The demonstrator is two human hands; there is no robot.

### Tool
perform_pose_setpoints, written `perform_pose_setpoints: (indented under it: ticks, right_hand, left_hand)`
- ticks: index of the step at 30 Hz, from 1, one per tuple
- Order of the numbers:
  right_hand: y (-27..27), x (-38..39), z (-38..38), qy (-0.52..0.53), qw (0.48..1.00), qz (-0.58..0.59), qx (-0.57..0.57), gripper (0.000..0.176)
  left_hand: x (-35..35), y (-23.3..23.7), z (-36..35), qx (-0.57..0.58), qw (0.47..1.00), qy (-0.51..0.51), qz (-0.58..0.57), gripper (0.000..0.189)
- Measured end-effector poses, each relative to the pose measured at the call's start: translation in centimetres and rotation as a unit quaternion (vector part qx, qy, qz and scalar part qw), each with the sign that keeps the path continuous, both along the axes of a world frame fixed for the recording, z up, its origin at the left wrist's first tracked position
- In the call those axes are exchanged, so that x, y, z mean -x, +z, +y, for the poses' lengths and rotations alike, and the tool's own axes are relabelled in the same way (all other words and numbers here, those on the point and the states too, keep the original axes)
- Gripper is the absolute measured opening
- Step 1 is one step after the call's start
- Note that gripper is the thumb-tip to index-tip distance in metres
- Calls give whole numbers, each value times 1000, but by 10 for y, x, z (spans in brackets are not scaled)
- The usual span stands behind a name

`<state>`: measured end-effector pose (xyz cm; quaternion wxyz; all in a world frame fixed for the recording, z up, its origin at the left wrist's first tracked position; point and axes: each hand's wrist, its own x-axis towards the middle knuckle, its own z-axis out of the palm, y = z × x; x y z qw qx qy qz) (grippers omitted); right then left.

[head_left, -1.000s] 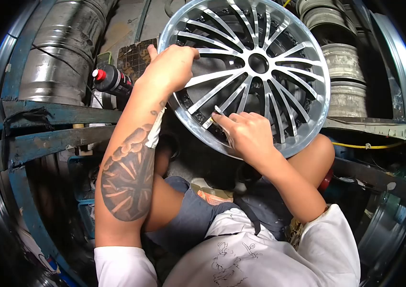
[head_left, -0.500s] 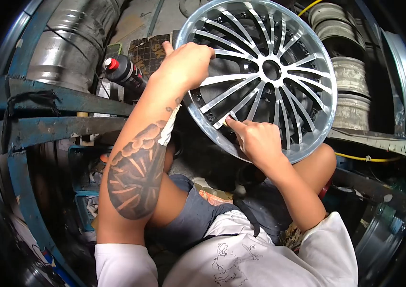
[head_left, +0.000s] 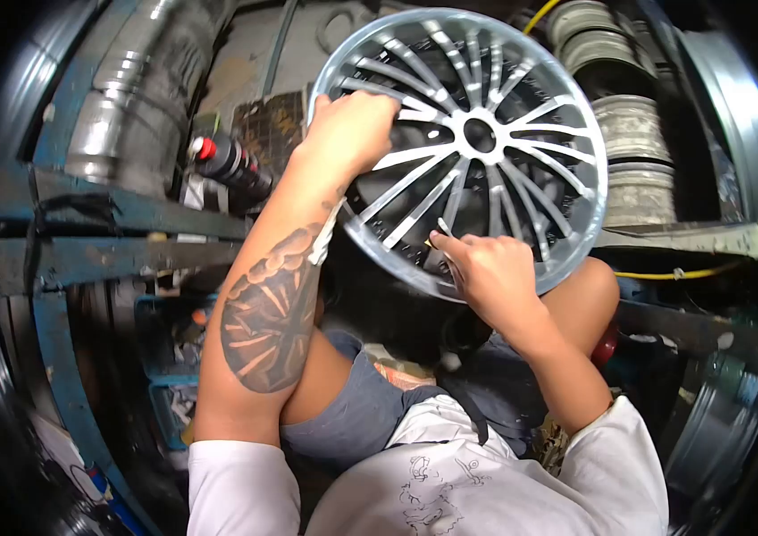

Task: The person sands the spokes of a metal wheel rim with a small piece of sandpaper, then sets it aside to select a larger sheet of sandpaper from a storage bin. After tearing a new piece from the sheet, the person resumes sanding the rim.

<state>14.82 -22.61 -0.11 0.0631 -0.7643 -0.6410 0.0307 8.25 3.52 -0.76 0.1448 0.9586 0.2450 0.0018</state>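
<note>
A large alloy wheel (head_left: 481,150), with bright spokes, dark gaps and a polished lip, tilts in front of me above my legs. My left hand (head_left: 349,129) is closed over its left side, fingers curled in at the spokes. At the lower part of the wheel, my right hand (head_left: 497,275) is pinched, its fingertips close to the outer end of a spoke. A small pale and yellowish bit shows at those fingertips, too small to name. The right palm and the curled fingers are hidden from above.
A black bottle with a red cap (head_left: 205,149) stands left of the wheel. Blue metal bars (head_left: 138,261) run along the left. Stacked wheels (head_left: 633,161) stand at the right, with a yellow hose (head_left: 678,275) below. Blue baskets (head_left: 169,393) sit low on the left.
My right hand has moved rightward along the wheel's lower part, from one spoke's outer end toward a neighbouring one. My left hand keeps its hold. The whole view has shifted slightly and is blurred.
</note>
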Motion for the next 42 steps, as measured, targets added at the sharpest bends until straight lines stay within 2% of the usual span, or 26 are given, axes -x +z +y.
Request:
perform_pose_setpoints:
  ticks: [3,5,6,7,8,9,10,12,14,15,16,17,18,19,21,24,25,28,29,31,33,34,37,38,40,42]
  right_hand:
    - [11,-15,-39,-62,985,73,-143,31]
    - [-15,-32,-71,-112,949,143,-260,29]
    - [-30,-39,-88,-171,920,199,-292,24]
    - [-38,-42,-102,-251,900,251,-254,23]
    - [-28,-38,-108,-241,875,278,-314,22]
    - [-13,-29,-113,-250,857,293,-343,22]
    - [-4,-25,-119,-250,857,278,-355,21]
    - [-1,-19,-134,-249,865,234,-368,19]
    - [8,-12,-147,-238,872,199,-379,18]
    - [21,-4,-154,-221,872,188,-394,17]
    - [35,4,-161,-213,874,187,-394,18]
    - [42,7,-166,-208,877,208,-379,20]
    - [42,6,-170,-198,875,215,-385,20]
    - [36,4,-172,-187,873,221,-392,21]
    - [13,-5,-175,-202,870,270,-361,22]
    - [-26,-17,-173,-235,874,297,-304,23]
    - [-19,-16,-168,-234,906,262,-237,25]
    - [-10,-2,-150,-155,902,299,-270,26]
    - [-16,0,-144,-122,894,316,-293,26]
    - [-5,5,-146,-120,912,308,-244,26]
    - [-3,12,-147,-111,897,318,-288,25]
    - [-5,15,-149,-98,879,339,-322,24]
    - [-5,6,-154,-144,887,345,-271,24]
    - [5,6,-156,-152,893,328,-267,25]
    - [3,2,-150,-148,865,371,-303,26]
    - [0,-1,-146,-162,851,385,-318,27]
  left_hand:
    - [-13,13,-11,43,988,-32,-145,30]
    - [-20,22,-35,35,967,-49,-247,26]
    - [-27,22,-41,101,964,-93,-227,27]
    - [-28,36,-62,144,940,-164,-262,32]
    - [-25,66,-86,244,956,-148,-63,23]
    - [-16,73,-114,355,908,-209,-84,22]
    - [-13,58,-138,444,864,-238,-21,23]
    - [7,72,-205,370,844,-377,97,23]
    - [19,40,-269,315,755,-534,213,28]
    - [27,-13,-301,271,711,-599,250,29]
    - [36,-20,-331,174,693,-622,319,29]
    - [50,-55,-355,118,692,-630,333,29]
    - [57,-94,-367,72,657,-667,343,32]
    - [67,-109,-379,60,649,-692,311,32]
    - [59,-147,-383,73,621,-699,348,37]
    - [61,-152,-363,163,657,-634,374,38]
    - [63,-148,-360,201,646,-611,411,41]
    - [72,-164,-344,234,672,-568,415,40]
    - [77,-173,-341,236,680,-556,415,40]
    - [88,-193,-339,245,694,-534,416,39]
    - [94,-203,-340,252,709,-525,398,38]
    - [99,-204,-340,246,729,-549,327,34]
    - [83,-165,-345,168,697,-580,386,26]
    - [97,-222,-332,175,739,-573,309,17]
    - [83,-187,-322,241,727,-568,302,17]
    - [66,-126,-323,322,726,-526,303,18]
